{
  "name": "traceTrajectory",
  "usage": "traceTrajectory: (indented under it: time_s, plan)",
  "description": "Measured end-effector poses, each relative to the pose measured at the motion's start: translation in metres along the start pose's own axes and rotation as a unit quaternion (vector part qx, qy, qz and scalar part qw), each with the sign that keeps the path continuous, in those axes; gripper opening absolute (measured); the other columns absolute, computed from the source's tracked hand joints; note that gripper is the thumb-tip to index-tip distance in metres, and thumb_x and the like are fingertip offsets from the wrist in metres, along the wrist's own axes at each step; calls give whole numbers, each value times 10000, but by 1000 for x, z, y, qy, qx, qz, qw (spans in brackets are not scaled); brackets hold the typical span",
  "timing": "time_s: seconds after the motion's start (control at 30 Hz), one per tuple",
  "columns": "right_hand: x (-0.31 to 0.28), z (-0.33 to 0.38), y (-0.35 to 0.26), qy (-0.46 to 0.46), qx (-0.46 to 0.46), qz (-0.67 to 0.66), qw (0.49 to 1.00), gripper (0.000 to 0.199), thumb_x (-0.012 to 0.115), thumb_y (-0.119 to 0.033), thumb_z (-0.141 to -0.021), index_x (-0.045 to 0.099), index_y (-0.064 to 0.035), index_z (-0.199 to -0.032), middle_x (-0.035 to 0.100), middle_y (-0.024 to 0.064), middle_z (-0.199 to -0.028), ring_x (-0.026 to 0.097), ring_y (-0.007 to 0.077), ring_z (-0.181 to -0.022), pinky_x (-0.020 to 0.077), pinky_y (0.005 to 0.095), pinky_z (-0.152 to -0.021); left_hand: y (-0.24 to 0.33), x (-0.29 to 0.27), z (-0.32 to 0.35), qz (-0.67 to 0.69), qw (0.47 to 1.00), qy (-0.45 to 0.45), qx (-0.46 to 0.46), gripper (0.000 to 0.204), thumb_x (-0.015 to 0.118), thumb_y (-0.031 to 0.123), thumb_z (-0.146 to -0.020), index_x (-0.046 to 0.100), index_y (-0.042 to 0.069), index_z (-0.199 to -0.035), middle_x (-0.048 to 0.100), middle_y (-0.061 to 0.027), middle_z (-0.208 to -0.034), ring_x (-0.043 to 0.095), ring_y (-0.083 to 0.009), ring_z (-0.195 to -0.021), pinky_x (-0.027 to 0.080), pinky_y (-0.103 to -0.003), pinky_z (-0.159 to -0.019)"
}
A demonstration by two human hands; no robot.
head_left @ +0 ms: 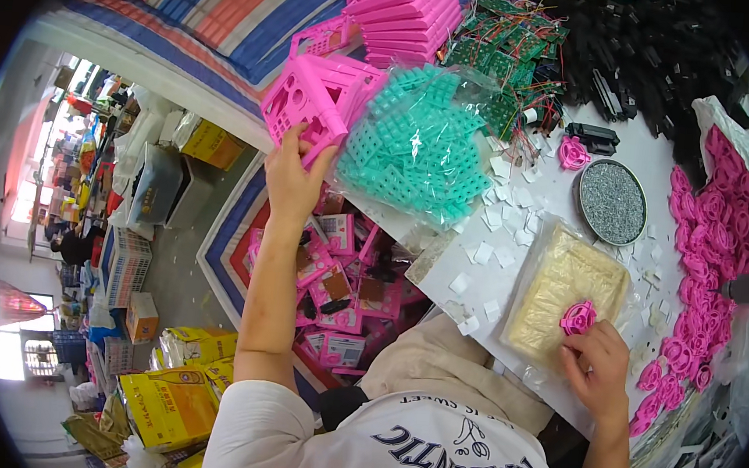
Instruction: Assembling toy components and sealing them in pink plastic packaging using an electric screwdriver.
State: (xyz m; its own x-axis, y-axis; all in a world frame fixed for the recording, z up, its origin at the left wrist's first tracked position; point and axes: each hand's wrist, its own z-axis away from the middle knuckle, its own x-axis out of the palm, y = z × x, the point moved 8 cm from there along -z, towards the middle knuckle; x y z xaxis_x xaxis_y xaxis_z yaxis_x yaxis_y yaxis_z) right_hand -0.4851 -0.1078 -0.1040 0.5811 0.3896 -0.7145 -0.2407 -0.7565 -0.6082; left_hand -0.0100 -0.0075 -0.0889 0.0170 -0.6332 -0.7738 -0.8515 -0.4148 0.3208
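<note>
My left hand [295, 175] reaches out to the far left, its fingers and thumb closed on the edge of a pink plastic casing [308, 97] with cut-out openings. The casing leans beside a clear bag of turquoise perforated plastic pieces [417, 145]. On the right, my right hand [597, 368] rests at the near edge of a yellowish plastic-wrapped block [555, 283]. Its fingers are curled together; what they hold, if anything, is too small to name. Right at its fingertips, a pink rose-shaped plastic piece [578, 318] lies on the block.
A round tin of small grey metal bits [612, 202] stands beyond the block, among scattered white squares [504, 213]. Behind are wired green circuit boards [507, 55], black parts [644, 53] and stacked pink casings [405, 16]. Pink rose pieces [709, 225] heap at right; pink packages [335, 288] lie below.
</note>
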Motion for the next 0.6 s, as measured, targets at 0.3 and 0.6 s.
traceTrajectory:
  time_s: [0.3, 0.6]
  plan:
    - [-11, -36, -24, 31, -12, -67, 997, 211, 741, -24, -807, 661, -40, -1001, 636, 83, -815, 603, 253, -761, 478, 385, -700, 102, -38, -57, -15, 959, 181, 216, 212, 788, 150, -859, 751, 64, -1049, 670, -85, -862, 632, -293, -816, 457, -397, -760]
    - [20, -18, 18, 109, 215, -657, 714, 629, 599, -2, -986, 329, -58, -1552, 596, 121, -1361, 645, 171, -1133, 541, 326, -935, 278, -14, 113, 289, 874, -208, 331, 633, 777, 151, -718, 574, 90, -1315, 560, -80, -1187, 543, -267, -1099, 412, -487, -1027]
